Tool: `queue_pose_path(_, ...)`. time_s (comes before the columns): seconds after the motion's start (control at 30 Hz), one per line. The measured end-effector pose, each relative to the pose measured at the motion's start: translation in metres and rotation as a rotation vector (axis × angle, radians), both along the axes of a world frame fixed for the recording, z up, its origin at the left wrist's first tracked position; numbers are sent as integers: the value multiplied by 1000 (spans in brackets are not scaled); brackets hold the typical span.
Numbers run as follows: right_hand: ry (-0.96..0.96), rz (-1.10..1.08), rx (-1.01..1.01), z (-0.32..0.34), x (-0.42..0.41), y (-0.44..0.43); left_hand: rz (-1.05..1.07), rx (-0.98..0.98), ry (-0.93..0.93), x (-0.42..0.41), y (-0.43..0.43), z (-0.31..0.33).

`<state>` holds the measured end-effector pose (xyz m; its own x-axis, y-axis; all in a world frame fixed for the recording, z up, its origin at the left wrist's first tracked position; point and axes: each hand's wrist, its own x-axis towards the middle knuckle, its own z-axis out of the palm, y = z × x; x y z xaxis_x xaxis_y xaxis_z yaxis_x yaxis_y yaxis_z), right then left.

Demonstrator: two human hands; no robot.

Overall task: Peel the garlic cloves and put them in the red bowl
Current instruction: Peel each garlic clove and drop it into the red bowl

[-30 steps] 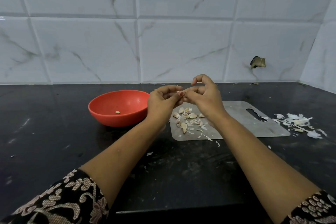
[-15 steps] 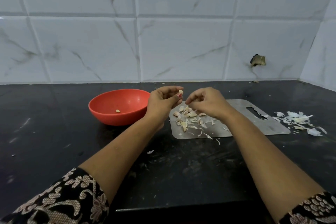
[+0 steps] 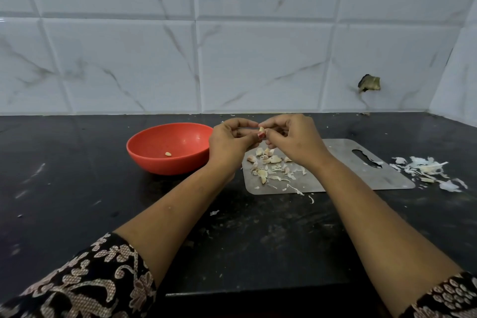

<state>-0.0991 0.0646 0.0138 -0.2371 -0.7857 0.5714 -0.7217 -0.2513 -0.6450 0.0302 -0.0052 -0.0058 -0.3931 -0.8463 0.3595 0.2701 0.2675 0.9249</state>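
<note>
One red bowl sat left on the dark counter, with one peeled clove lying on its floor. Just right of the bowl, the left hand had its fingers curled in and pinched the garlic clove, which was held in the air above the near-left end of the board. The right hand met it from the other side, its fingertips closed on the same clove and apparently picking at the skin.

Judged handling: one clove is tiny and light, firm under a dry papery skin that tears easily and likely goes slick once bare. It is best gripped round the fat middle, with the skin lifted from a tip or the root end.

Below the hands lay one steel cutting board, and a loose pile of cloves on its left part was mixed with skin flakes. There were perhaps eight or so, though an exact count could not be told. Farther right, off the board, lay one heap of peels.

Count: two hands, one held clove — one done.
</note>
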Motion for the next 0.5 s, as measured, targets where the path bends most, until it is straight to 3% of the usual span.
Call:
queue_pose_path(0.3,85,-36,-43,-1,2,-2,2,-25,2,-2,0,-1)
queue_pose_path(0.5,-4,-22,-50,-1,1,0,-81,43,62,-1,0,-1)
